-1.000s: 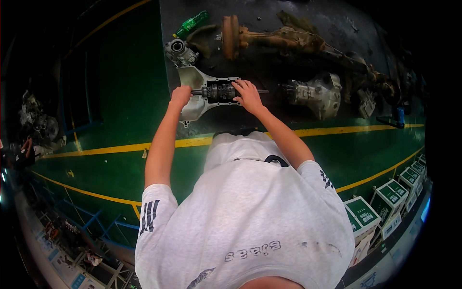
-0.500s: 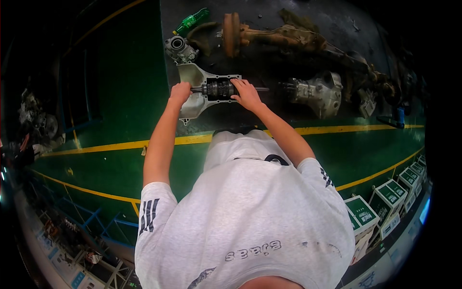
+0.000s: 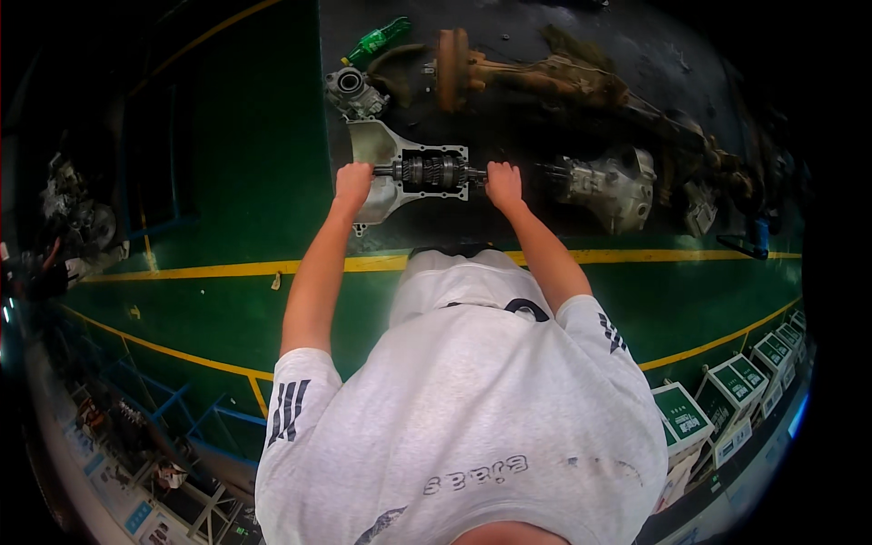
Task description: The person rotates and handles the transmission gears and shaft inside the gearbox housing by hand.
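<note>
An open gearbox housing half, pale metal with a flared bell end at the left, lies on the dark work surface. Inside it sits a gear shaft with several dark gears. My left hand is closed round the shaft's left end, above the bell. Past the housing's right edge, my right hand grips the other end of the same shaft. The fingers partly hide both shaft ends. Whether the gears rest fully in the housing, I cannot tell.
Right of my hands lies another pale gearbox casing. Behind it stretches a long rusty axle with a drum. A small metal housing and a green bottle lie at the back left. White-and-green boxes stand at lower right.
My right hand has moved right, from on top of the gears to the shaft's right end, and closed round it. My left hand still holds the left end.
</note>
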Tool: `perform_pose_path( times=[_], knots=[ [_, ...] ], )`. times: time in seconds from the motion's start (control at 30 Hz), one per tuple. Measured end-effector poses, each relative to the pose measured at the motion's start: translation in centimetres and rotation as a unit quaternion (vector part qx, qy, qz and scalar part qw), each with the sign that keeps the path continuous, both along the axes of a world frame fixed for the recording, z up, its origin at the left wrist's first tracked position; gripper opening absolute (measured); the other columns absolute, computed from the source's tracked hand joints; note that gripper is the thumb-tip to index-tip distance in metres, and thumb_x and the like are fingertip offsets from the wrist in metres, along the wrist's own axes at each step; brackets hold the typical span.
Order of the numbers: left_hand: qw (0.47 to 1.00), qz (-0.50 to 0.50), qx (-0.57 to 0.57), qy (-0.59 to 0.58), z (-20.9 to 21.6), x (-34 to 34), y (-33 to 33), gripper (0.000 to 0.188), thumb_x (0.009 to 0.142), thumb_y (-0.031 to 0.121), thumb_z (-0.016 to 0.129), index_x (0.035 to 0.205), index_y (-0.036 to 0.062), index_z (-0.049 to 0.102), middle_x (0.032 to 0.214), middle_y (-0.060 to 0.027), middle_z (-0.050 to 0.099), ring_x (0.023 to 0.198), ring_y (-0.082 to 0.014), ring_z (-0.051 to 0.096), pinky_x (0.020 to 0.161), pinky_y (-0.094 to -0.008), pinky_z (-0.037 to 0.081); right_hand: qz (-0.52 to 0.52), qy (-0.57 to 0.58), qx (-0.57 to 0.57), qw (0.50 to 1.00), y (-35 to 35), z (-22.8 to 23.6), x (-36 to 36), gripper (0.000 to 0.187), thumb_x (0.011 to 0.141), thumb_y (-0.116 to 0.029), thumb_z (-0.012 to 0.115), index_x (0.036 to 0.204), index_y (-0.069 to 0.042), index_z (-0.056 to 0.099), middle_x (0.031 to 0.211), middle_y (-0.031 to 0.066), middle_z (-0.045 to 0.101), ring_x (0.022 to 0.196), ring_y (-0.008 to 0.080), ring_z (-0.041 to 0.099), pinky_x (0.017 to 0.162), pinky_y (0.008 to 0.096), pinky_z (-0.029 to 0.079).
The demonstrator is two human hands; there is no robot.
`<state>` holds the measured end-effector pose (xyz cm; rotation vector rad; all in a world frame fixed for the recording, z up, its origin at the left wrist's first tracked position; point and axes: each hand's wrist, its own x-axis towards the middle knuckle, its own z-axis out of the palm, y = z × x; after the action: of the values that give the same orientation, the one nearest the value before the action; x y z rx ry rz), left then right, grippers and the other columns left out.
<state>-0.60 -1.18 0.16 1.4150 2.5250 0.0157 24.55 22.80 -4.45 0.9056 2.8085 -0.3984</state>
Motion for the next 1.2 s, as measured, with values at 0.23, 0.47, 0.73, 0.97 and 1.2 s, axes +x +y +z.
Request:
perform_pose_path(
  times=[0.23,0.47,0.73,0.97,1.2],
  knots=[
    [0.998,0.026,0.040,0.030,0.1,1.0,-0.1,0.009,0.079,0.012,0.057,0.078,0.0088,0.066,0.079,-0.0137,0.067,0.075,-0.0304,0.066,0.066,-0.0424,0.053,0.041,-0.137,-0.120,0.982,3.3,0.2,-2.8,0.029,0.068,-0.022,0.062,0.087,-0.002,0.070,0.093,0.0212,0.068,0.091,0.0348,0.066,0.080,0.0418,0.054],
    [0.998,0.053,0.007,0.017,3.0,1.2,0.2,0.036,0.085,0.020,0.056,0.120,0.0110,0.055,0.113,-0.0168,0.061,0.111,-0.0313,0.056,0.097,-0.0460,0.041,0.058,-0.133,-0.233,0.962,3.8,1.0,-3.8,0.044,0.067,-0.027,0.067,0.104,-0.006,0.066,0.103,0.0183,0.066,0.102,0.0346,0.061,0.090,0.0419,0.048],
    [0.442,0.181,0.277,-0.834,29.7,9.8,5.6,0.063,0.097,0.049,0.034,0.137,-0.0001,0.037,0.137,-0.0204,0.046,0.125,-0.0328,0.048,0.096,-0.0421,0.046,-0.012,0.099,-0.090,0.991,2.9,1.8,2.2,0.064,0.067,-0.022,0.069,0.126,-0.005,0.049,0.128,0.0131,0.052,0.124,0.0311,0.043,0.106,0.0430,0.032],
    [0.447,-0.156,0.244,-0.846,46.3,19.0,5.5,0.026,0.085,0.011,0.052,0.104,-0.0061,0.047,0.101,-0.0186,0.051,0.091,-0.0331,0.054,0.082,-0.0457,0.043,-0.046,0.010,-0.053,0.997,0.6,-0.1,3.7,0.078,0.071,-0.020,0.071,0.139,-0.006,0.035,0.149,0.0177,0.026,0.137,0.0367,0.025,0.109,0.0445,0.032],
    [0.502,-0.218,0.301,-0.781,48.5,21.9,5.8,0.029,0.084,0.017,0.054,0.106,-0.0015,0.053,0.100,-0.0151,0.058,0.074,-0.0211,0.057,0.055,-0.0336,0.050,-0.109,0.003,-0.036,0.993,-1.1,0.9,1.7,0.072,0.073,-0.017,0.067,0.138,-0.009,0.037,0.149,0.0198,0.024,0.135,0.0409,0.026,0.102,0.0491,0.039]
  ],
)
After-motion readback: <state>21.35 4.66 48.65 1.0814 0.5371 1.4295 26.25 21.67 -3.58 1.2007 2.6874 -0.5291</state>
